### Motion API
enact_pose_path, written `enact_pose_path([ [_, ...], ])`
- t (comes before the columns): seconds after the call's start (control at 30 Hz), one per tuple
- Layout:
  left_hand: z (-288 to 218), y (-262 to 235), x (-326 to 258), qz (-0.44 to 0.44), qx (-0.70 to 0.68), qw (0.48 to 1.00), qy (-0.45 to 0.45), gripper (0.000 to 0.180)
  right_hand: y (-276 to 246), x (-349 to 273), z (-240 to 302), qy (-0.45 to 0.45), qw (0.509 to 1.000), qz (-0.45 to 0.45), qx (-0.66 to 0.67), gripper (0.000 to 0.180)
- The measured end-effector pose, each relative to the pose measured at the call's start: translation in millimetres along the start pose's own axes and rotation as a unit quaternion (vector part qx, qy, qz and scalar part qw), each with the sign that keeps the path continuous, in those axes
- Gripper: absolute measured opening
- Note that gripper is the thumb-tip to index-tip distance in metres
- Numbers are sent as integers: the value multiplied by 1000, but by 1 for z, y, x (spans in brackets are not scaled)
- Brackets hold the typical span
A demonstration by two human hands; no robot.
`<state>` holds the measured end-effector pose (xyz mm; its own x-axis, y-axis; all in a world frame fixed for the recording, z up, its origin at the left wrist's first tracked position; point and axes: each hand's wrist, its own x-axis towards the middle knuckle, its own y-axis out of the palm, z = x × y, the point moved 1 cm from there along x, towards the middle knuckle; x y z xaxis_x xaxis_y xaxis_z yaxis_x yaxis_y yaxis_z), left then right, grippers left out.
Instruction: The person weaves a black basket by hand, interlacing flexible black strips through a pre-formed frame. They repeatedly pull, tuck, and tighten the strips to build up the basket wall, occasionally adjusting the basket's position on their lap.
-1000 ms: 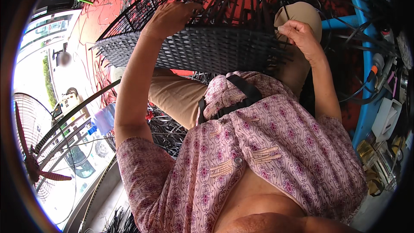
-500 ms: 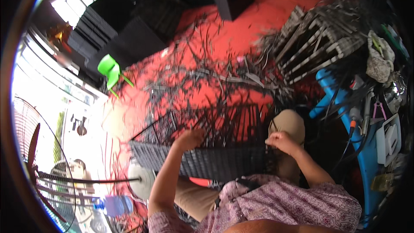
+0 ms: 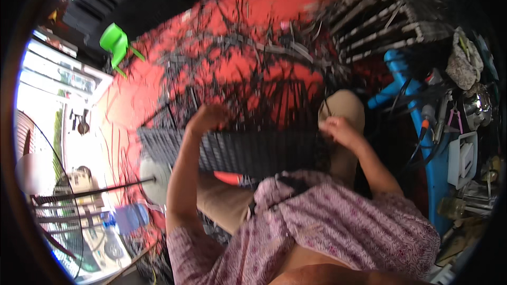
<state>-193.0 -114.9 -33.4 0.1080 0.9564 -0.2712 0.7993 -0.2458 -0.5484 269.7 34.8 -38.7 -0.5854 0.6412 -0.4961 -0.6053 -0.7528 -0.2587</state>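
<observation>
A black woven panel (image 3: pixel 248 153) made of flat strips lies across in front of me, between my knees. Its upper edge joins a frame of thin dark bars (image 3: pixel 282 103), with loose strips sticking out. My left hand (image 3: pixel 209 120) is at the panel's upper edge, left of its middle; its fingers are smeared by motion, and I cannot make out anything in them. At the panel's right end, beside my right knee (image 3: pixel 343 110), my right hand (image 3: pixel 338 130) has its fingers pinched together. What that pinch holds, if anything, is too small to name.
Cut black strips (image 3: pixel 232 45) litter the red floor (image 3: pixel 264 0). A blue stool or bench (image 3: pixel 428 142) with tools and a white tray (image 3: pixel 462 159) stands to my right. Left are a green chair (image 3: pixel 115 42), a fan (image 3: pixel 50 198) and a water bottle (image 3: pixel 132 217). A strip-wound frame (image 3: pixel 380 21) lies far right.
The whole view has shifted, so the panel and both hands appear higher and a little further left. My left hand has lifted slightly against the panel's edge. My right hand stays by the knee.
</observation>
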Motion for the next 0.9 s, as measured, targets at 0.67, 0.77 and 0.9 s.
enact_pose_path([
  [0.67,-56,-2,-14,-30,251,967,-45,23,-22,-14,12,-33,993,22,107,21],
  [0.77,-65,-8,-14,-41,172,980,-95,23,-17,-14,9,-31,994,25,104,19],
  [0.9,-43,-27,-23,-115,95,988,-40,29,-5,-11,15,-31,996,18,85,17],
])
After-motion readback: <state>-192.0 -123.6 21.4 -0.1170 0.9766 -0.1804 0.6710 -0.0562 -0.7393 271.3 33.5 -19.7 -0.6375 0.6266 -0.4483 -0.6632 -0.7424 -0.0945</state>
